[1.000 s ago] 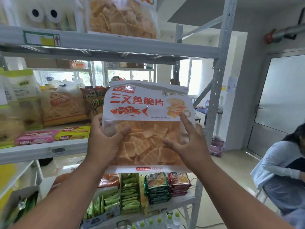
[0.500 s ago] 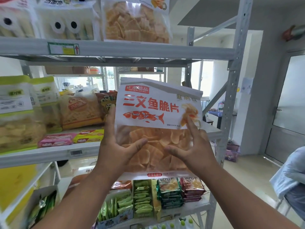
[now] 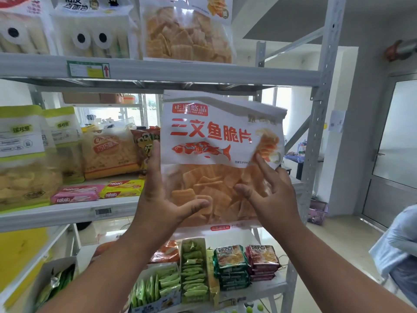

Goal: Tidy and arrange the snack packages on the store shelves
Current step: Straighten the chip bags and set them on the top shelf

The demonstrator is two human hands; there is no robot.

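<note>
A large clear bag of orange crisps (image 3: 216,154) with a white label, red characters and a red fish stands upright in front of the middle shelf (image 3: 67,213). My left hand (image 3: 164,199) grips its lower left edge, thumb across the front. My right hand (image 3: 270,193) holds its lower right side, fingers spread over the front. The bag's top nearly reaches the underside of the upper shelf (image 3: 180,72). A second bag of the same orange crisps (image 3: 187,35) stands on that upper shelf.
The middle shelf holds green-and-white chip bags (image 3: 27,154), a yellow snack bag (image 3: 108,152) and pink and yellow wafer packs (image 3: 97,192). Below sit green packets (image 3: 194,272) and stacked biscuit packs (image 3: 246,263). A seated person (image 3: 397,249) is at right.
Both hands have raised the crisp bag and brought it closer to the shelf, so its top now sits just under the upper shelf. The grip looks the same.
</note>
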